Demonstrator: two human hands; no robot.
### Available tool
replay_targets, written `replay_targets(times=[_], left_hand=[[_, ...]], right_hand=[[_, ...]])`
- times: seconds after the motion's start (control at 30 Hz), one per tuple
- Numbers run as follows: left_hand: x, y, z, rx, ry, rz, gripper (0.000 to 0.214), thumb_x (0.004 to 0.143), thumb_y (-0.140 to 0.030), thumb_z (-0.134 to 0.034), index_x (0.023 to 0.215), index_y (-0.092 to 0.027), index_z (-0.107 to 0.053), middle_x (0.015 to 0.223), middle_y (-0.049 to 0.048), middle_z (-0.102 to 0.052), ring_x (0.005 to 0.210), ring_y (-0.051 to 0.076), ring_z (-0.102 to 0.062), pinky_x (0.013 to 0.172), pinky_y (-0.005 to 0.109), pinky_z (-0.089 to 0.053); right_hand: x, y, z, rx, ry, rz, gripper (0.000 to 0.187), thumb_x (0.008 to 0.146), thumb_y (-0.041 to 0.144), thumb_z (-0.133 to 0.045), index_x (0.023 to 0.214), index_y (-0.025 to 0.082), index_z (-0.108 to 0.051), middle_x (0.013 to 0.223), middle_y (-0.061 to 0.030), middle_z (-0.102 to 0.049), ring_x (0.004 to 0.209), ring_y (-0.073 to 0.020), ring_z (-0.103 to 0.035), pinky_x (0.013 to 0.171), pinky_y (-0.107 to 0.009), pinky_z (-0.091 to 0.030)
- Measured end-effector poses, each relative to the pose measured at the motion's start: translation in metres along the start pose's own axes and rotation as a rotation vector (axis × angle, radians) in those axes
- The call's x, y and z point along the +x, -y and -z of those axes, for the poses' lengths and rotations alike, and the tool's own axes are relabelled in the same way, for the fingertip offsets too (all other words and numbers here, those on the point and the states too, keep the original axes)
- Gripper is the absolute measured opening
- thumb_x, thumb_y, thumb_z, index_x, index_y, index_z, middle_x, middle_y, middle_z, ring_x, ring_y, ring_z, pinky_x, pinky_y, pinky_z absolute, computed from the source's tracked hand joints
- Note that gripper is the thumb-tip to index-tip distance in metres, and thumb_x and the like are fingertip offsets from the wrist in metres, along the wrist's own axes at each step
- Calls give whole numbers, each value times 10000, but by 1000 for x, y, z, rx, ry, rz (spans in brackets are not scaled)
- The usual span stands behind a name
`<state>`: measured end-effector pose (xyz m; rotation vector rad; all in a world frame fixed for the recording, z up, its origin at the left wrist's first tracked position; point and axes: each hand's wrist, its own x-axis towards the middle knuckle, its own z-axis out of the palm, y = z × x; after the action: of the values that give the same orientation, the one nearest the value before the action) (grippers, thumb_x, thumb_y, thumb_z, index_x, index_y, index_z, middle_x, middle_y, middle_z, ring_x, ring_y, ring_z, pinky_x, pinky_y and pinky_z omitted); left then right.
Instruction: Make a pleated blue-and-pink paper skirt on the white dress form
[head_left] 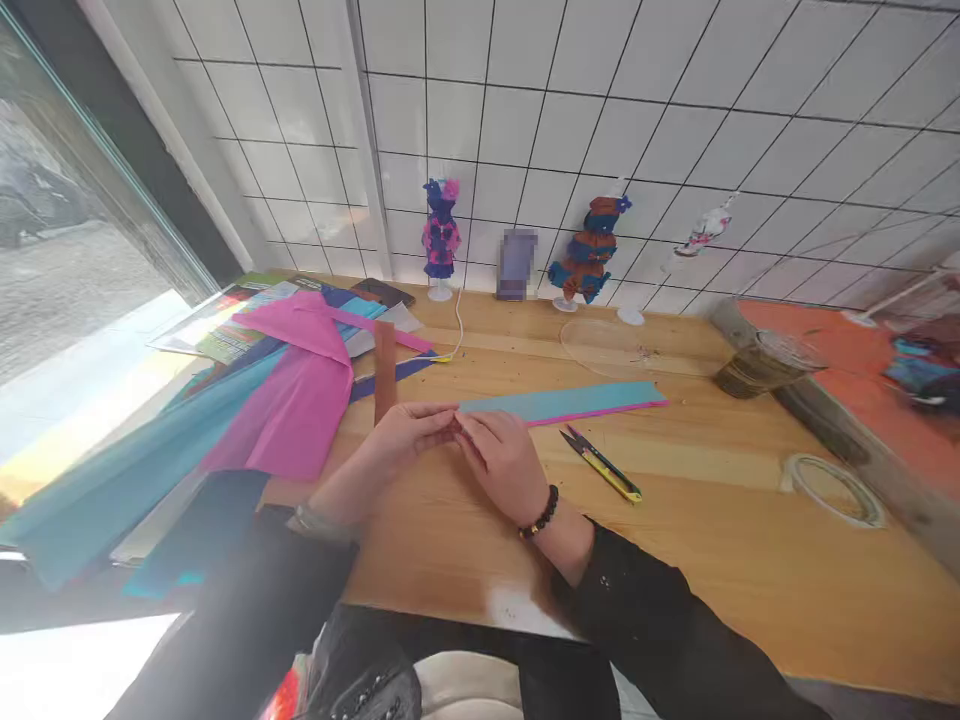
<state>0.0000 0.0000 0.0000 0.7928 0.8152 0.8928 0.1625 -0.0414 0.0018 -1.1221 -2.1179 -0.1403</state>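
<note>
My left hand (pixel 405 438) and my right hand (pixel 504 468) meet over the table, fingers pressed together in a pinch. Whatever lies between the fingertips is mostly hidden; only a small dark reddish bit shows. A light-blue strip (pixel 577 400) with a pink layer along its lower edge runs rightward from behind my fingers. Just behind my left hand lies a brown strip (pixel 385 365), its near end covered by the hand. Thread snips (pixel 600 463) with yellow and black handles rest to the right of my right hand.
Pink cloth (pixel 292 400) and blue cloth (pixel 165 430) are heaped at the left. Bow-covered stands (pixel 440 235) line the tiled wall beside a phone-like upright object (pixel 516 265). At the right are a dark cup (pixel 765 368), a tape roll (pixel 835 490) and an orange surface (pixel 832 345).
</note>
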Motion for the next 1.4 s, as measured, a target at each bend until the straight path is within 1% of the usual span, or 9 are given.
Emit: replay_targets(times=[0.23,0.4,0.57,0.73,0.87,1.07,1.2,1.3,1.4], left_hand=[[-5,-4,0,165,133,35,315,683,-283,-731,961,-137,-706,897,71,-717,811,151,-647,887,328,-466],[-8,-6,2,161,210,54,396,735,-270,-689,1101,-129,-633,925,78,-709,846,167,-656,885,336,-468],[-9,-9,3,107,162,120,476,717,-215,-713,1165,-142,-569,845,59,-699,747,126,-648,787,284,-495],[-10,-12,3,95,130,67,562,675,-198,-749,1187,-142,-524,749,23,-674,671,97,-617,732,258,-479],[-9,-12,3,198,78,-9,600,624,-242,-781,1155,-118,-533,694,8,-663,648,109,-610,692,250,-460],[-11,-15,3,476,61,-39,548,629,-323,-764,1123,-150,-599,800,39,-720,799,179,-654,843,312,-458],[-17,-17,1,645,74,-86,508,688,-408,-701,1122,-157,-626,902,65,-727,942,248,-647,924,358,-436],[-24,-16,-1,553,60,-98,594,731,-424,-662,1245,-153,-537,947,79,-720,980,247,-640,961,385,-420],[-32,-13,-5,292,75,-88,606,774,-411,-628,1288,-127,-478,982,119,-707,966,234,-648,957,408,-430]], right_hand=[[-2,-6,0,58,-49,-70,161,896,269,-508,900,193,-649,875,-56,-692,828,-165,-582,726,-328,-416],[0,-7,3,76,-56,-4,154,881,265,-535,783,184,-621,816,-42,-680,776,-161,-556,705,-319,-406],[0,-3,6,124,-94,88,92,869,206,-543,799,189,-599,827,-34,-681,776,-159,-542,714,-324,-401],[-1,-3,2,283,-149,-27,80,870,191,-534,802,205,-573,838,-31,-663,807,-154,-554,747,-325,-419],[-2,-5,0,312,-79,-77,67,880,246,-523,838,205,-556,783,-27,-631,779,-162,-541,728,-323,-421],[-2,-7,-2,234,-5,30,217,891,325,-512,1050,180,-540,756,-22,-630,740,-166,-536,726,-327,-405],[0,-10,-1,117,-20,46,306,873,382,-528,1071,150,-560,727,-30,-641,707,-168,-528,687,-320,-387],[1,-12,3,40,-32,70,231,876,379,-525,880,170,-623,682,-29,-648,658,-160,-528,638,-315,-360],[0,-11,7,70,-58,75,206,902,307,-498,807,183,-632,711,-31,-671,668,-149,-549,643,-309,-360]])
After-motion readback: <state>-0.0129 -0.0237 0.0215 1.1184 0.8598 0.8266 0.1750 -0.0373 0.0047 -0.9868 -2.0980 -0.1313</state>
